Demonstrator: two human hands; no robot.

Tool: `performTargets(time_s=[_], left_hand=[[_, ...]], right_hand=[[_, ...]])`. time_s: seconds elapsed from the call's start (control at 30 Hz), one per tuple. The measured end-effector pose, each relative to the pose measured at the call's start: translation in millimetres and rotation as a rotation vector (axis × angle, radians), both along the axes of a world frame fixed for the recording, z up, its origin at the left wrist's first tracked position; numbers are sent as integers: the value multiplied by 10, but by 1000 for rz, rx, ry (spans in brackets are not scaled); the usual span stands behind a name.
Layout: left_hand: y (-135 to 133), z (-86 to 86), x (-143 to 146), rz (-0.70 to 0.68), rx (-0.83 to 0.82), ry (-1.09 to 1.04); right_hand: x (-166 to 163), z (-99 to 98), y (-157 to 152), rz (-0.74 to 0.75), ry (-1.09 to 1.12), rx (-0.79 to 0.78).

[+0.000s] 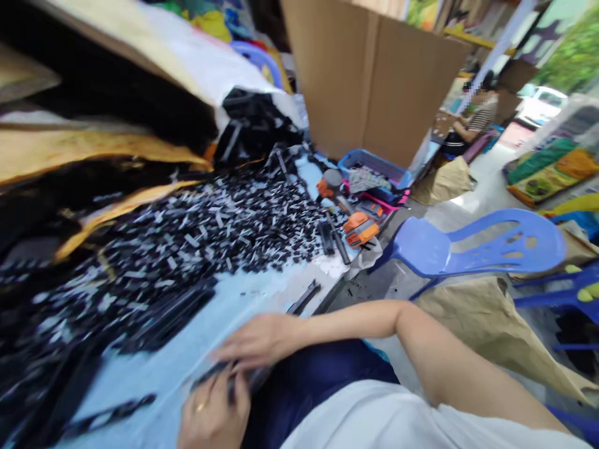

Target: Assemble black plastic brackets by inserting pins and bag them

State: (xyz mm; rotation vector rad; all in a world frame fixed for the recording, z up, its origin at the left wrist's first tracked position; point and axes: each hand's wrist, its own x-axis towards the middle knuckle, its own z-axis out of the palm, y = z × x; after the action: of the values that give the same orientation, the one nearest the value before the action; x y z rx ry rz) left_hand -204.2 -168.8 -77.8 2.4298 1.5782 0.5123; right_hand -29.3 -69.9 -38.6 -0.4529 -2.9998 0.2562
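Note:
At the bottom of the view, my left hand, with a ring on one finger, is curled around a long dark plastic part. Just above it, my right hand lies over the same part, its fingers smeared by motion, so its grip is unclear. Both hands are over the edge of a light-blue work surface, close to my lap. A black slotted strip lies left of my left hand. Beyond, a large heap of small black plastic pieces covers the surface. Longer black strips lie along its near side.
An orange-and-grey tool rests by the surface's right edge, near a blue basket. A large cardboard sheet stands behind. A blue plastic chair is on the right, with brown paper below it. Another person sits farther back.

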Motion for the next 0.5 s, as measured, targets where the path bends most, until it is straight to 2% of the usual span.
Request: performTargets(time_s=[0.03, 0.1, 0.17, 0.27, 0.33, 0.43, 0.5], left_hand=[[19, -4, 83, 196, 108, 23], [133, 28, 239, 174, 94, 77], [312, 81, 327, 146, -18, 127], [530, 143, 320, 209, -163, 169], [573, 179, 282, 256, -199, 127], [485, 292, 236, 275, -142, 13], [357, 431, 228, 192, -63, -91]], right_hand=[[143, -25, 26, -79, 4, 12], [411, -97, 139, -221, -49, 46], [592, -178, 307, -243, -169, 47], [672, -234, 530, -157, -248, 41], [657, -176, 606, -80, -199, 30], [639, 68, 602, 80, -82, -54], [649, 290, 533, 187, 21, -150]])
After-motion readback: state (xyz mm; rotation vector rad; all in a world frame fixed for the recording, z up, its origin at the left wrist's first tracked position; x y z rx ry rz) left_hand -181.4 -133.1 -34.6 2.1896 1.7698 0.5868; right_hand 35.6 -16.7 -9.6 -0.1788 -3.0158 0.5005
